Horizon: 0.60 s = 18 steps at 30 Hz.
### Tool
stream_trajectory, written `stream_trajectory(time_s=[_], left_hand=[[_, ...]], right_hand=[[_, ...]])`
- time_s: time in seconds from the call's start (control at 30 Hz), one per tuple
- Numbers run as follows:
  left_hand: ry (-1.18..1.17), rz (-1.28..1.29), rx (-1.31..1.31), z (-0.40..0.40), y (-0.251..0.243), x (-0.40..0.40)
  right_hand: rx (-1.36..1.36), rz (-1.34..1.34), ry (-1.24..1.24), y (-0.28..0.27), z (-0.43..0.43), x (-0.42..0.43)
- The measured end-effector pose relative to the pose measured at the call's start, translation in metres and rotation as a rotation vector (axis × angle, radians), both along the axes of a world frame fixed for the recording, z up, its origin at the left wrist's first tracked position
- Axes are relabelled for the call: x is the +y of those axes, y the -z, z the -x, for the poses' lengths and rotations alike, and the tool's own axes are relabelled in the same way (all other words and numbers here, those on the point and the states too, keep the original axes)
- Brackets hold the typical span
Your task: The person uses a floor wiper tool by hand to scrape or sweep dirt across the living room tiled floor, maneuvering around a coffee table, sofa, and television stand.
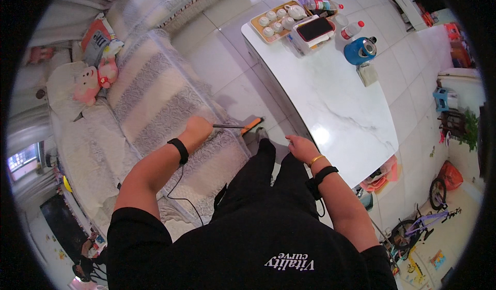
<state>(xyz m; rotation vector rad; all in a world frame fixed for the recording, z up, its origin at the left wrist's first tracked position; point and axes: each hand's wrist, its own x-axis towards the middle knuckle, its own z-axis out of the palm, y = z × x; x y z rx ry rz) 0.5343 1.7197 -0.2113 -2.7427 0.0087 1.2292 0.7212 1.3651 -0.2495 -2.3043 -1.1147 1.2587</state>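
My left hand (199, 129) grips the dark handle of a broom (230, 126). Its orange head (252, 126) with dark bristles is down by the tiled floor, between the sofa and the table, just ahead of my shoe (262, 133). My right hand (303, 148) hangs beside the table's near edge, its fingers loosely curled and the index finger sticking out. I see nothing in it. The white marble-look table (329, 100) stands on my right, and the sofa (155, 84) with a striped, patterned cover stretches along my left.
A tea set tray (273, 20), a phone (316, 29) on a box, plastic bottles (352, 30) and a blue kettle (360, 50) stand on the table. A pink plush toy (87, 85) and cushions lie on the sofa. A bicycle (418, 224) is at the far right; a person (87, 264) is at lower left.
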Motion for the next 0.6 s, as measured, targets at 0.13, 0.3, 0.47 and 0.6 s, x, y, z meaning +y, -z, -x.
stream_trajectory(time_s=[0.13, 0.3, 0.47, 0.6], left_hand=[[0.005, -0.092, -0.003, -0.012, 0.027, 0.025], [-0.019, -0.109, -0.241, -0.043, 0.025, 0.048], [0.001, -0.037, -0.206, -0.062, -0.006, 0.044], [0.058, -0.033, -0.131, -0.050, -0.028, 0.031]], right_hand=[[-0.005, 0.017, 0.018, 0.005, 0.003, -0.009], [-0.030, 0.055, -0.007, 0.001, 0.001, -0.006], [-0.041, 0.023, -0.011, -0.004, -0.007, 0.009], [-0.043, -0.030, 0.021, -0.010, -0.013, 0.019]])
